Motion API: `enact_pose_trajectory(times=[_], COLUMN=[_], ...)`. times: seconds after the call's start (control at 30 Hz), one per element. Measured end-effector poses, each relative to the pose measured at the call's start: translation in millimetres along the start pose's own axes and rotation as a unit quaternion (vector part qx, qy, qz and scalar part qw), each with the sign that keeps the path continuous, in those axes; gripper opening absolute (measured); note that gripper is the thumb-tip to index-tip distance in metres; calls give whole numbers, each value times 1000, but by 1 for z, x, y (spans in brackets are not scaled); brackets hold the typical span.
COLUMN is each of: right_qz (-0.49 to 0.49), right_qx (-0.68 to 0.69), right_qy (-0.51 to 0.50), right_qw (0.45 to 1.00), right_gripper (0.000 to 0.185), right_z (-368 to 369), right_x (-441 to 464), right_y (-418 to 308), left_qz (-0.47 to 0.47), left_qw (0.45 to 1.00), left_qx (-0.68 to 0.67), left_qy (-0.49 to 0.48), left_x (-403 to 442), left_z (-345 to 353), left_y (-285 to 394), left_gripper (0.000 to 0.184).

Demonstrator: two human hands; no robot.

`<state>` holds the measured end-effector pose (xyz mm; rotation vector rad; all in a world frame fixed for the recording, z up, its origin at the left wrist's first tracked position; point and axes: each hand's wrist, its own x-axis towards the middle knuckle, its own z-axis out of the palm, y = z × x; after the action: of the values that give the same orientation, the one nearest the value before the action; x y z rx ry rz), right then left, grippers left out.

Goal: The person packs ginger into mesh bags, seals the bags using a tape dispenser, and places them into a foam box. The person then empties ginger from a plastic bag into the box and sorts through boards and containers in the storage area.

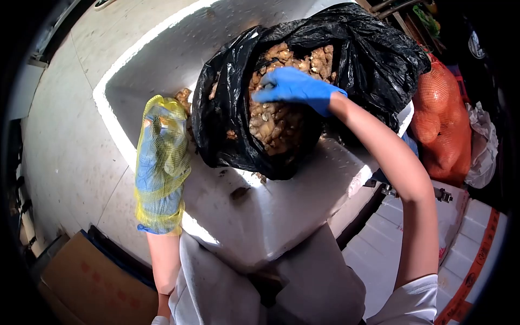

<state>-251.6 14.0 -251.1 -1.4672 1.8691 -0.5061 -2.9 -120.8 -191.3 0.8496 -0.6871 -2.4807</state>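
Note:
A black plastic bag (227, 103) lies open in a white foam box (127, 81), with knobbly ginger roots (276, 130) showing inside. Over the roots is my right hand (295, 88) in a blue glove, its fingers bent down towards them; whether it grips one is hidden. My left hand (161, 157), also blue-gloved, is inside a yellow mesh bag (157, 208) at the box's left side. The mesh is drawn over the hand and wrist, and its fingers are hard to make out. A piece of ginger (184, 96) rests beside the mesh.
Orange net sacks (441, 119) stand to the right of the box. White foam boxes (379, 238) with red tape are at the lower right. A cardboard box (97, 281) sits at the lower left on the tiled floor (70, 146).

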Motion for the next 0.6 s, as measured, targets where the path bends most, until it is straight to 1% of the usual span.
enact_pose_trajectory(times=[0.03,0.07,0.13,0.17,0.2,0.23,0.27,0.3,0.33,0.4,0.43,0.47,0.53,0.57,0.6], right_qz=[31,30,-16,10,9,-33,-76,-57,-57,-26,20,21,-54,-53,-43], right_qx=[-35,-35,-107,-116,-113,-108,-103,-111,-106,-71,-24,-22,-83,-82,-89], right_qy=[4,2,-4,-12,-10,-28,-45,-85,-80,-126,-139,-134,-39,-36,-22], right_qw=[999,999,994,993,994,993,991,989,989,989,990,990,994,995,995], right_gripper=[50,50,52,51,51,51,51,48,48,48,48,48,46,46,42], right_z=[13,25,41,40,38,33,29,29,29,27,34,38,44,45,44], right_x=[-10,-16,-23,-24,-23,-19,-13,-6,-5,-5,-5,-8,-17,-19,-21], right_y=[4,15,14,17,21,30,38,46,46,49,58,62,66,66,61], left_qz=[6,6,8,8,9,11,12,17,22,16,12,11,36,35,35], left_qw=[1000,1000,1000,999,998,996,996,996,995,993,989,989,984,984,989], left_qx=[5,5,9,12,5,-1,6,18,30,64,93,96,117,119,119], left_qy=[-8,-7,28,30,58,84,83,86,89,100,112,108,128,125,84], left_x=[-1,0,-1,-1,-1,-1,0,-1,-1,-3,-3,-4,-5,-5,-5], left_z=[1,-1,-3,-4,-3,-1,1,5,7,9,10,14,22,20,16], left_y=[0,-1,-2,-3,-4,-4,-4,-4,-3,-3,-2,-3,-5,-5,-4], left_gripper=[37,37,38,38,38,38,38,37,36,36,35,35,35,35,34])
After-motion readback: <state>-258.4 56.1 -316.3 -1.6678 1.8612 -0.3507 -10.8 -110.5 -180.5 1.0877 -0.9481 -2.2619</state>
